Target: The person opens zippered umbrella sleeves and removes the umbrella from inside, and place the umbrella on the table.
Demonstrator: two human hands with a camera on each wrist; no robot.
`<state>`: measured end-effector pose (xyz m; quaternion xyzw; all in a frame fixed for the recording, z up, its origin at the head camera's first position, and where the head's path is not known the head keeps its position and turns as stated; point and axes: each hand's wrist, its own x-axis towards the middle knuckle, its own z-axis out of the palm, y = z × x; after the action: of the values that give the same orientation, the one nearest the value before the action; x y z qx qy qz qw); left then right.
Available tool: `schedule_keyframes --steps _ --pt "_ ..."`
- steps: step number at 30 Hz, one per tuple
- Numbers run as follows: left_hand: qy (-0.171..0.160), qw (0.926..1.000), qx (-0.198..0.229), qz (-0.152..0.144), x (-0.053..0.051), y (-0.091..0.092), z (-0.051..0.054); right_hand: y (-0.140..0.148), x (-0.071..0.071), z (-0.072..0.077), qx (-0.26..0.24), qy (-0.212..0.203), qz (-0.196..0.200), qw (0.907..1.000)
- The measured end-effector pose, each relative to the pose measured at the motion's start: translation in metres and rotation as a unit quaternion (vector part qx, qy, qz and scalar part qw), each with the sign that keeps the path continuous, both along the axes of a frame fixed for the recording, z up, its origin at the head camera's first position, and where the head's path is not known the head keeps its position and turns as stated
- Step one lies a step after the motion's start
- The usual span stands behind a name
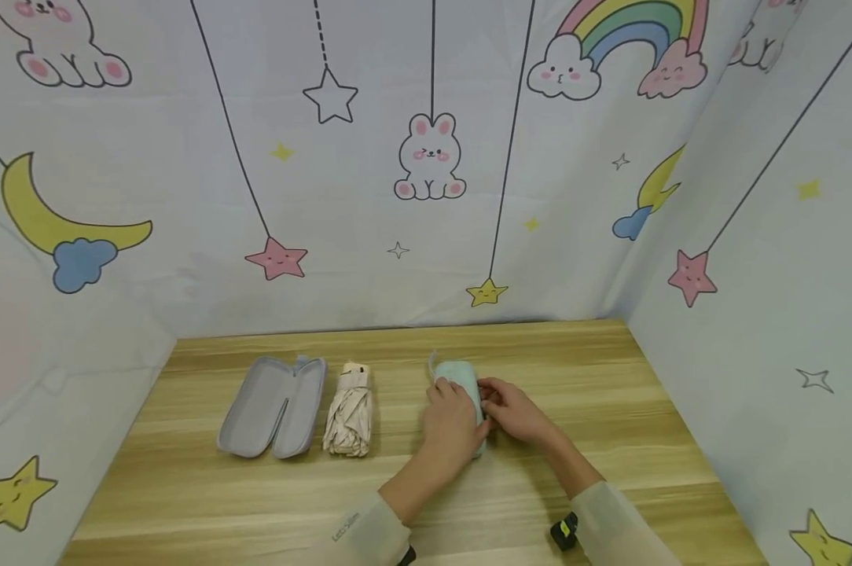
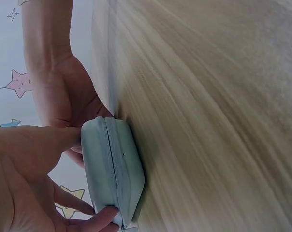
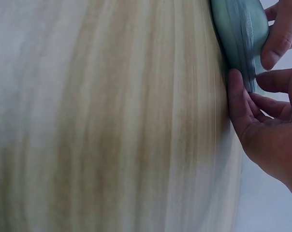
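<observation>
A mint-green zippered case (image 1: 457,369) lies on the wooden table, its zip line running along the side in the left wrist view. My left hand (image 1: 450,420) grips it from above, with the thumb on one end and the fingers (image 2: 102,220) on the other. Against the case's right side, my right hand (image 1: 514,413) has its fingers bent at the edge. In the right wrist view, the thumb and fingers of this right hand (image 3: 276,116) close around the zip seam; the zip pull itself is hidden. A thin strap (image 1: 431,363) sticks out at the case's far left corner.
Left of the hands lies a folded beige cloth-like bundle (image 1: 349,417) with a band near its top. Beyond it, a grey hinged case (image 1: 256,409) lies spread open. Patterned white curtains (image 1: 369,236) rise behind and beside the wooden table (image 1: 256,503).
</observation>
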<state>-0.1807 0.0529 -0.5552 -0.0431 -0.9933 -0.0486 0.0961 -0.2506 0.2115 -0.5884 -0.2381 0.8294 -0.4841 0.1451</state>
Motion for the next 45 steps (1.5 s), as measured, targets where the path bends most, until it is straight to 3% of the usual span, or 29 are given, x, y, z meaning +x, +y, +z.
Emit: schedule_keyframes --steps 10,15,20,26,36,41,45 --pt "-0.007 0.9995 0.031 0.003 -0.003 -0.002 0.003 0.000 0.000 -0.003 -0.024 -0.030 -0.004 0.9993" --pt "-0.022 0.9968 0.076 0.010 -0.002 -0.004 0.006 0.001 0.000 -0.006 -0.042 -0.050 -0.004 0.9978" --pt "-0.030 0.9930 0.114 0.010 0.000 -0.008 0.011 -0.001 0.000 -0.005 -0.031 -0.031 -0.014 0.9989" --pt "-0.039 0.9866 0.158 0.008 0.001 -0.013 0.012 -0.004 0.002 -0.002 -0.022 -0.009 -0.020 0.9995" --pt "-0.064 0.9757 0.210 -0.008 0.000 -0.027 0.013 -0.004 0.004 -0.009 -0.015 -0.031 -0.052 0.9981" --pt "-0.076 0.9697 0.231 -0.016 -0.002 -0.035 0.013 -0.004 0.003 -0.011 -0.014 -0.032 -0.050 0.9982" --pt "-0.089 0.9608 0.262 -0.015 -0.005 -0.041 0.011 -0.005 0.001 -0.011 -0.017 -0.033 -0.048 0.9981"
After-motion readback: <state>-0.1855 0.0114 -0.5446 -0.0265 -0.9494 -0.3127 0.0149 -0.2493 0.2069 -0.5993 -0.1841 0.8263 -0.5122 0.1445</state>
